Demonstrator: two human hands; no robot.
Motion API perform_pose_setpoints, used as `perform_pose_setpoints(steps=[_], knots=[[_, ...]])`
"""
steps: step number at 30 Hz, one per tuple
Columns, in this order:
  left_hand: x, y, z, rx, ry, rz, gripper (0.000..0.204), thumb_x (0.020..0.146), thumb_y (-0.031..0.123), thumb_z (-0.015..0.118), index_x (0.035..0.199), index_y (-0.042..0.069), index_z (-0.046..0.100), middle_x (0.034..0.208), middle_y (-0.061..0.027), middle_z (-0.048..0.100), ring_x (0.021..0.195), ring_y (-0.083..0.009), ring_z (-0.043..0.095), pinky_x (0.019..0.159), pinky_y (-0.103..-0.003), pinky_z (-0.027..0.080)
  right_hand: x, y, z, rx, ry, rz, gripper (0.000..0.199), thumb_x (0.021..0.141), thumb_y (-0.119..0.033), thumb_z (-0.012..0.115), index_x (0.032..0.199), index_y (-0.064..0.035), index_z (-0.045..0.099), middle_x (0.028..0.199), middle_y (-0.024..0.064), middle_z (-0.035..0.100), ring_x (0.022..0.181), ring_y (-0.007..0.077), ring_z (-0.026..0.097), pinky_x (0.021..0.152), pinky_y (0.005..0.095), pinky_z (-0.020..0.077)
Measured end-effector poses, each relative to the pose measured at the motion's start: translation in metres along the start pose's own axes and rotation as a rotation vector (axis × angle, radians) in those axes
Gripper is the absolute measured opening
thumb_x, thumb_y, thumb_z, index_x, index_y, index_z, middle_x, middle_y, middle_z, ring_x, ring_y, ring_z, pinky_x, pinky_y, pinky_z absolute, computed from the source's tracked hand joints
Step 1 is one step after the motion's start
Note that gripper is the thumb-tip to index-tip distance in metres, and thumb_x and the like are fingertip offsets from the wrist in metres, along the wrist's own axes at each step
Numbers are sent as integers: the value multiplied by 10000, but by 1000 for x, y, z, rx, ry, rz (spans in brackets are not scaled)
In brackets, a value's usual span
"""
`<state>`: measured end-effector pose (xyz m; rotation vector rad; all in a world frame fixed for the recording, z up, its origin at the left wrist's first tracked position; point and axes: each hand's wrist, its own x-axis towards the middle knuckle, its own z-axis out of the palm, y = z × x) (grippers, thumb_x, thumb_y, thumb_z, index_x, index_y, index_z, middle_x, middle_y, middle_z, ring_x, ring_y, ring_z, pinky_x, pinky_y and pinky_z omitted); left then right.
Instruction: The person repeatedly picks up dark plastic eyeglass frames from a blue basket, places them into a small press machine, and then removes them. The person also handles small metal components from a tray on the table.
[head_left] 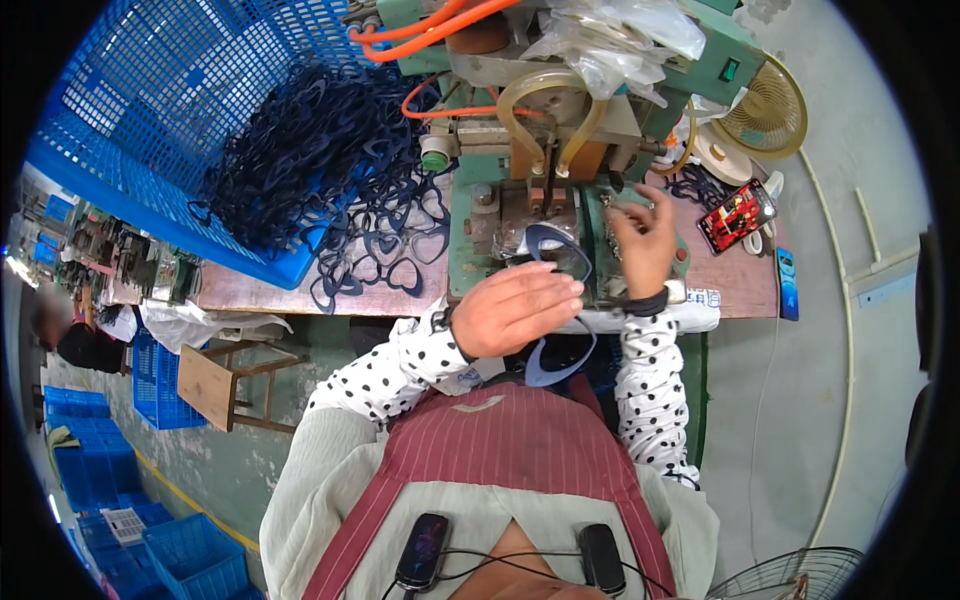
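Note:
My left hand (517, 308) is closed over a dark blue, flexible strap with wide loop-shaped ends. One loop of the strap (548, 234) lies at the press machine's work spot; the other hangs below my hand, over my apron. Under the palm its middle is hidden. My right hand (645, 243) is at the right side of the green machine bed, fingers bent and apart, beside small metal parts (604, 228). Nothing shows between those fingers. Just beyond the strap's upper loop is the tool (546, 195) of the press machine (480, 150).
A blue basket (150, 205) tips toward the table at the left, with a heap of dark blue straps (320, 150) spilling from it. A phone (738, 215) lies on the right, near a gold-coloured round fan (765, 110). A wooden stool (208, 388) stands at left.

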<state>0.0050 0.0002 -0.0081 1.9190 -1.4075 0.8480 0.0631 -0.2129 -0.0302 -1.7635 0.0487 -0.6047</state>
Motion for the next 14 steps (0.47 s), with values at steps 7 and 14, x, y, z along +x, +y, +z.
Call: perform_pose_setpoints(steps=[7,14], knots=[[-8,-5,8,-70,29,-13,416,767,47,678,1176,1,613,1172,-151,645,1036,-273,650,957,-440,507,4,98,-76,-347,-94,106,305,812,-184,714,1071,-48,629,904,131,699,824,275,683,706,359,521],[-1,-3,3,-91,-3,-33,412,784,68,704,1182,4,619,1189,-173,640,1097,-295,631,961,-453,506,-20,78,-51,-1052,-208,-131,420,789,-276,729,1135,-64,620,1093,183,618,882,369,624,719,449,505]])
